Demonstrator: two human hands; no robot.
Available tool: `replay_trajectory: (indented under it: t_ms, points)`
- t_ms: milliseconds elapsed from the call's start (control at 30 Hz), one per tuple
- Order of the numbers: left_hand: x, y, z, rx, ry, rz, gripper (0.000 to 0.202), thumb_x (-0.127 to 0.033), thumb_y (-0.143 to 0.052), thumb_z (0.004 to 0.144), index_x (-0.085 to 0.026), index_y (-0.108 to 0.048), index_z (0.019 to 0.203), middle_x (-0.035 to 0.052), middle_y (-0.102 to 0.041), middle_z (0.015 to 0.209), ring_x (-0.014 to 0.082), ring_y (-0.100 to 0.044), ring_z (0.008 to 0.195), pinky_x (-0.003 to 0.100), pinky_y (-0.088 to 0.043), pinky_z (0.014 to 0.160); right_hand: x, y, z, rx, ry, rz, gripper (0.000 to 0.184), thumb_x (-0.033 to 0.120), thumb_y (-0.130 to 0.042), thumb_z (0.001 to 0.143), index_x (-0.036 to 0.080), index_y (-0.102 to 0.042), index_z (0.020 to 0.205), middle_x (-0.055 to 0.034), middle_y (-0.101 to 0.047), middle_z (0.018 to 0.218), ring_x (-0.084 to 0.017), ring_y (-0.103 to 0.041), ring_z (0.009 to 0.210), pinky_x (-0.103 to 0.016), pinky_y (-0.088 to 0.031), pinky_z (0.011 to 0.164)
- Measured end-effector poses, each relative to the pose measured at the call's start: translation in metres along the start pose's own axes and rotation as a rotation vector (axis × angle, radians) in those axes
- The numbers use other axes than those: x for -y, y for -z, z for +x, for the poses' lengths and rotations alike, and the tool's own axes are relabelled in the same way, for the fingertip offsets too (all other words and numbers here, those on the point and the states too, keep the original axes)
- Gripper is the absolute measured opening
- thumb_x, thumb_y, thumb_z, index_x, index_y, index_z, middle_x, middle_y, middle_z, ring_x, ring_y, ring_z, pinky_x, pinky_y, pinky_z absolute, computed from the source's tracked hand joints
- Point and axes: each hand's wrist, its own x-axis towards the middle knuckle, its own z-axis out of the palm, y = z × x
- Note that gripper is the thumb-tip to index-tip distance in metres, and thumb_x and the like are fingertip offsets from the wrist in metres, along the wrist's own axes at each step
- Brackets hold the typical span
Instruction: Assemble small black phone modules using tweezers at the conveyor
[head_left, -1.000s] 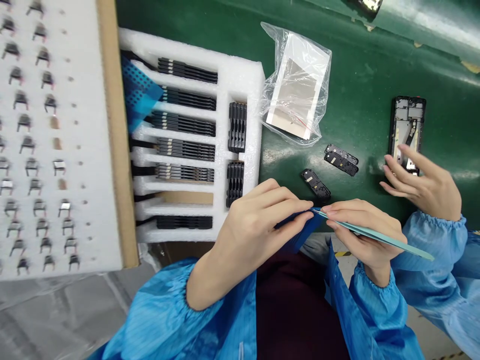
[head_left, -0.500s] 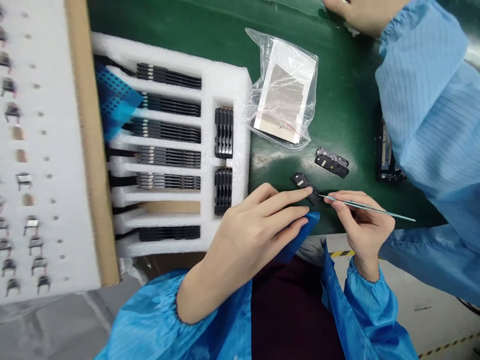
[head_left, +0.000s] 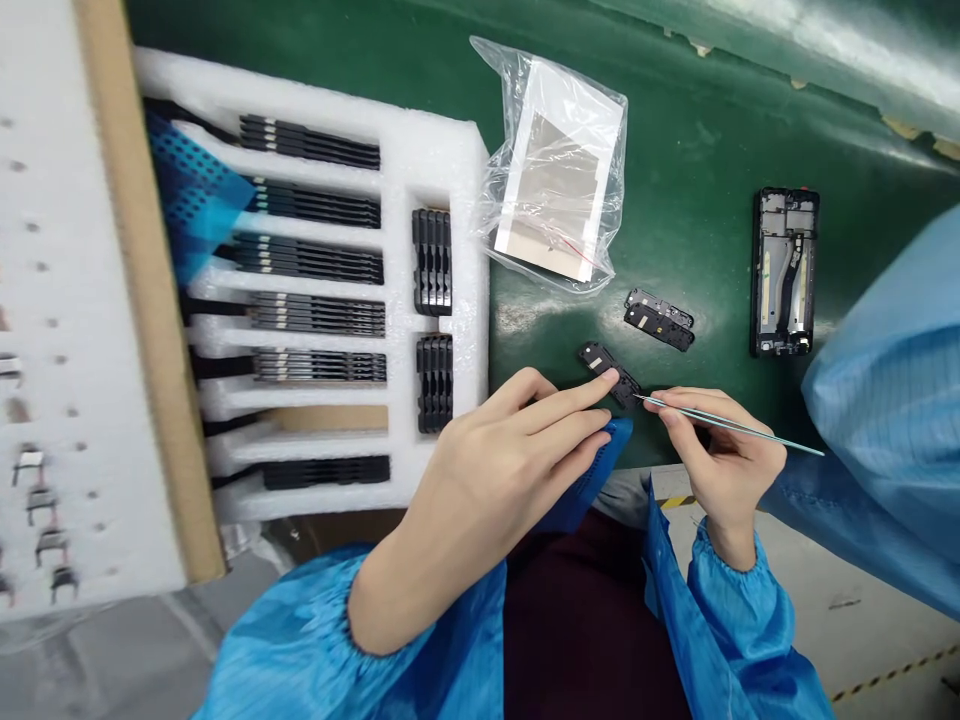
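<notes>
My left hand (head_left: 502,460) rests at the near edge of the green mat, its index fingertip pressing on a small black module (head_left: 609,372), its other fingers curled over a blue film (head_left: 600,470). My right hand (head_left: 716,450) pinches thin tweezers (head_left: 731,425) whose tip meets the same module's right end. Two more black modules (head_left: 660,319) lie just beyond. A black phone frame (head_left: 784,271) lies face up at the right.
A white foam tray (head_left: 442,150) with rows of black parts stands at the left, beside a cardboard-edged foam sheet (head_left: 112,300) of small metal clips. A clear bag (head_left: 559,170) with a sheet lies behind. Another person's blue sleeve (head_left: 892,400) fills the right.
My left index finger has come down onto the black module and the tweezers' tip has reached it. The other person's arm drew back to the right, uncovering the phone frame.
</notes>
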Motion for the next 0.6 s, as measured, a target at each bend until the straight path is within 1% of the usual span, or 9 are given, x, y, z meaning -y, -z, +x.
replay_trajectory:
  t_ms: [100, 333, 467, 600]
  points:
    - [-0.0001, 0.0004, 0.0001, 0.006, 0.001, -0.004, 0.011, -0.014, -0.073, 0.107, -0.014, -0.079, 0.116, 0.0052, -0.082, 0.142, 0.0219, -0.063, 0.090, 0.038, -0.067, 0.085, -0.0016, -0.0006, 0.0011, 0.014, 0.012, 0.001, 0.014, 0.018, -0.084, 0.098, 0.028, -0.088, 0.107, -0.0044, -0.089, 0.102, -0.026, -0.085, 0.095, -0.044, -0.074, 0.086]
    - [0.0000, 0.0015, 0.0003, 0.011, 0.009, -0.009, 0.011, -0.014, -0.073, 0.107, -0.015, -0.079, 0.117, 0.0049, -0.081, 0.143, 0.0219, -0.064, 0.090, 0.039, -0.067, 0.086, -0.0033, -0.0001, 0.0005, 0.022, 0.030, 0.035, 0.026, 0.010, -0.083, 0.097, 0.030, -0.088, 0.113, -0.0022, -0.089, 0.107, -0.024, -0.085, 0.098, -0.041, -0.071, 0.087]
    - [0.0004, 0.0013, -0.0001, 0.013, 0.010, -0.005, 0.011, -0.015, -0.072, 0.109, -0.017, -0.079, 0.117, 0.0041, -0.081, 0.143, 0.0220, -0.064, 0.090, 0.039, -0.067, 0.086, -0.0043, 0.0005, -0.0001, 0.024, 0.064, 0.025, 0.028, 0.008, -0.082, 0.097, 0.030, -0.087, 0.114, -0.0025, -0.089, 0.107, -0.024, -0.085, 0.098, -0.042, -0.071, 0.087]
    - [0.0003, 0.0007, -0.0005, 0.008, 0.002, -0.001, 0.011, -0.015, -0.072, 0.109, -0.016, -0.079, 0.117, 0.0040, -0.081, 0.143, 0.0217, -0.064, 0.091, 0.038, -0.067, 0.086, -0.0048, 0.0000, 0.0003, 0.020, 0.091, 0.021, 0.029, 0.007, -0.082, 0.096, 0.029, -0.087, 0.114, -0.0020, -0.089, 0.107, -0.023, -0.085, 0.098, -0.041, -0.071, 0.087]
